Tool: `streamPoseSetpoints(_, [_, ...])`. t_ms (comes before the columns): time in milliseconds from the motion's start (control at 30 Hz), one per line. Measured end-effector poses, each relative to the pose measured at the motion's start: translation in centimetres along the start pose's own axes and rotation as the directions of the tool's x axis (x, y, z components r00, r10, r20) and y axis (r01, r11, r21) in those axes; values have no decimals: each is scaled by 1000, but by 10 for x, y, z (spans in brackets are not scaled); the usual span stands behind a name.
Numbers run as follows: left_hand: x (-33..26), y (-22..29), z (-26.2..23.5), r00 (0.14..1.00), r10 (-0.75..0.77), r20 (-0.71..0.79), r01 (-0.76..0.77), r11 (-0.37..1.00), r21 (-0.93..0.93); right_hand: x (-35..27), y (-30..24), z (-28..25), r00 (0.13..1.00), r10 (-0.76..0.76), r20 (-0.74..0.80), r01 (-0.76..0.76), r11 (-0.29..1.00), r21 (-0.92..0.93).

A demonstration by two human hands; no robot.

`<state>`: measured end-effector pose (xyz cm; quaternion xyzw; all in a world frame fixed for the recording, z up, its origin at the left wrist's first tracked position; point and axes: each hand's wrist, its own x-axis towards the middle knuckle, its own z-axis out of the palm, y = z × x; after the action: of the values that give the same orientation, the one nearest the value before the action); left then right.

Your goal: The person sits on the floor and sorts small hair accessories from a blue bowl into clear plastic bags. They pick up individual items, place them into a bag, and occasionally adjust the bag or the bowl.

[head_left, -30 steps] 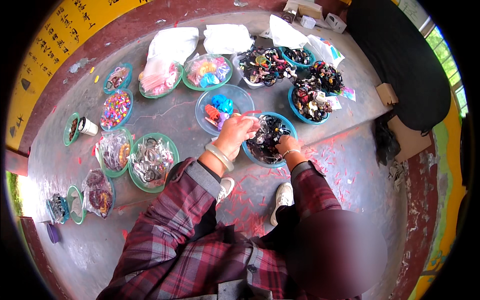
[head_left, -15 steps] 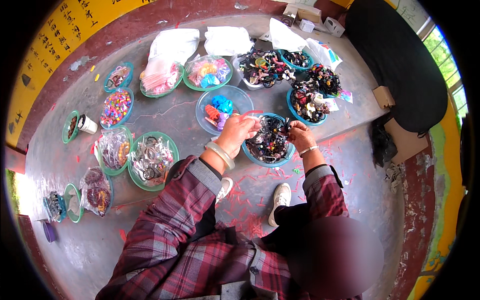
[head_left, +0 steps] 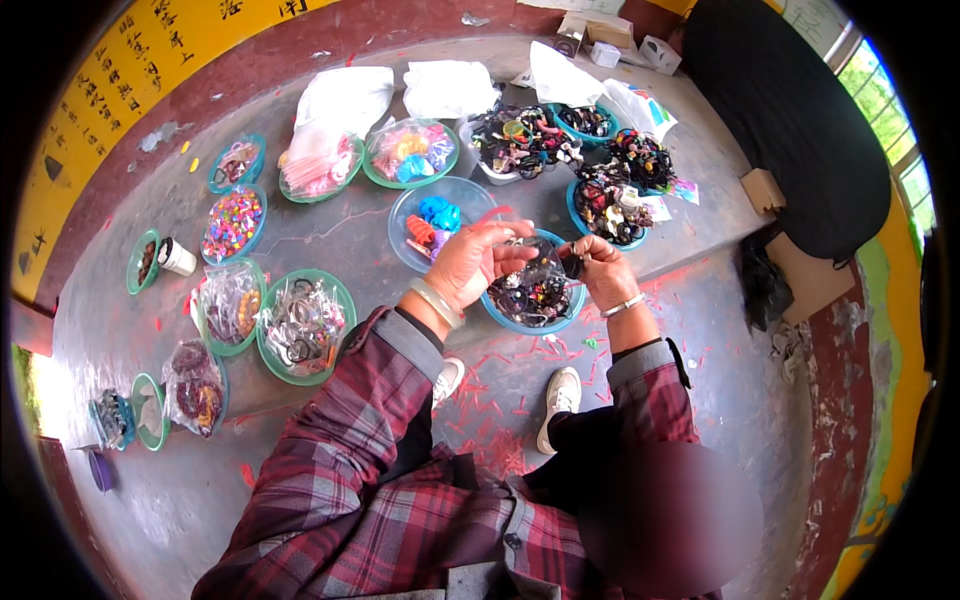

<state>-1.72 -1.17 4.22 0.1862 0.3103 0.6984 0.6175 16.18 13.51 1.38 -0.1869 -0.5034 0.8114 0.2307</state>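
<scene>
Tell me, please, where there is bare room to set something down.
The grey ledge is bare between the bowl of colourful beads and the clear bowl, and again between the shiny card and the cardboard box. It is crowded at the back right, where bowls of hair ties bunch together, and around the left hand and right hand.

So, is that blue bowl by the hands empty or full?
Not empty: the blue bowl holds a heap of dark hair ties. Whether it's full to the brim, I can't tell; the left hand partly hides it.

The blue basin (head_left: 533, 328) looks glossy plastic, the sleeves (head_left: 372, 372) matt cloth.
</scene>
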Motion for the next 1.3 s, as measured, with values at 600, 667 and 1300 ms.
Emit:
streamPoseSetpoints(600, [-21, 20, 18, 890, 11, 456, -294, 778, 555, -39, -35, 57, 895, -415, -164, 161, 644, -748])
streamPoseSetpoints(667, [-23, 16, 24, 914, -29, 404, -247, 750, 614, -31, -24, 44, 944, -280, -174, 145, 827, -543])
streamPoseSetpoints(1300, [-20, 8, 20, 914, 25, 405, -205, 890, 407, -41, -39, 56, 942, -322, -92, 284, 915, -288])
